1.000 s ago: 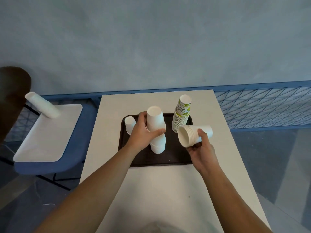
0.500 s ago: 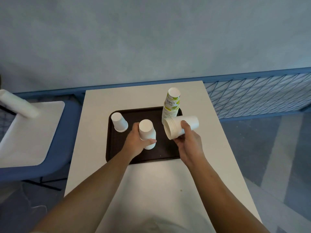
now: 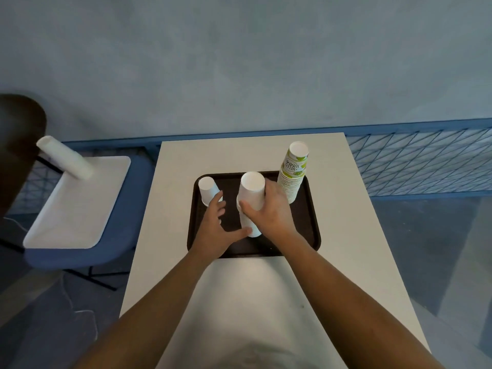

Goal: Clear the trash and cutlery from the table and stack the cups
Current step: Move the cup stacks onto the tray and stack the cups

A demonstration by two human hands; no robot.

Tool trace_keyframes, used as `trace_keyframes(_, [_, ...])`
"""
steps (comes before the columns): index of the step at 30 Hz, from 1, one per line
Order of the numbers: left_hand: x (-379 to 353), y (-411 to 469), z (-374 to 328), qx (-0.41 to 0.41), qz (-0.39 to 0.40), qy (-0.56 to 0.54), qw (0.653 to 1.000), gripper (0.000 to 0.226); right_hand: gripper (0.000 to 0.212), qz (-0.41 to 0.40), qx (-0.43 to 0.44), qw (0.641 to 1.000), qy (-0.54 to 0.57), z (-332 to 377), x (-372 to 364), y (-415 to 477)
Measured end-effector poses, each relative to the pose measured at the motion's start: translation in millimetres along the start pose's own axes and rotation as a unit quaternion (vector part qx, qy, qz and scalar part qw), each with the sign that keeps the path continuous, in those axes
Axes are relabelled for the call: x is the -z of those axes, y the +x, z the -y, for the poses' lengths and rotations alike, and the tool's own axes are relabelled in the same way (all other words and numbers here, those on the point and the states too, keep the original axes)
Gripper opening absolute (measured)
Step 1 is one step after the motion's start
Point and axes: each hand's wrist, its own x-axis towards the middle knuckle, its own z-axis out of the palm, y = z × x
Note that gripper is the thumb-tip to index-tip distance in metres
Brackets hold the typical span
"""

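Note:
A dark brown tray [image 3: 308,235] lies on the white table [image 3: 346,262]. At its middle stands an upside-down stack of white cups [image 3: 250,193], and my right hand [image 3: 269,211] is closed around its upper part. My left hand [image 3: 217,230] is open beside the stack's base, with the thumb touching the bottom cup and the fingers spread. A single white cup [image 3: 207,189] stands upside down at the tray's back left, just beyond my left fingertips. A tall stack of green-printed cups [image 3: 292,171] stands at the tray's back right.
To the left, a blue chair [image 3: 87,251] carries a white tray [image 3: 72,209] with a long stack of white cups [image 3: 65,157] lying on it. A blue mesh railing [image 3: 420,163] runs behind and to the right of the table. A grey wall is at the back.
My right hand turned its held cups upside down and set them onto the middle stack, which is now taller. My left hand released that stack and opened beside its base.

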Motion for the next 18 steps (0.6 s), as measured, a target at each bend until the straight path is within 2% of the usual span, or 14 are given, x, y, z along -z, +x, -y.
trace_keyframes(3, [6,-9,-3,-0.015,-0.01,-0.012,1.0,0.116,0.07,0.036,-0.006,0.998,-0.041,-13,-12,-2])
trace_keyframes(14, [11,-31,-31,-0.034,-0.034,-0.007,0.999,0.099,0.061,-0.026,-0.004,0.998,-0.063,-12,-19,-11])
trace_keyframes(18, [17,-42,-37,-0.042,-0.06,-0.013,0.997,0.094,0.071,-0.03,-0.027,0.997,-0.066,-12,-20,-14])
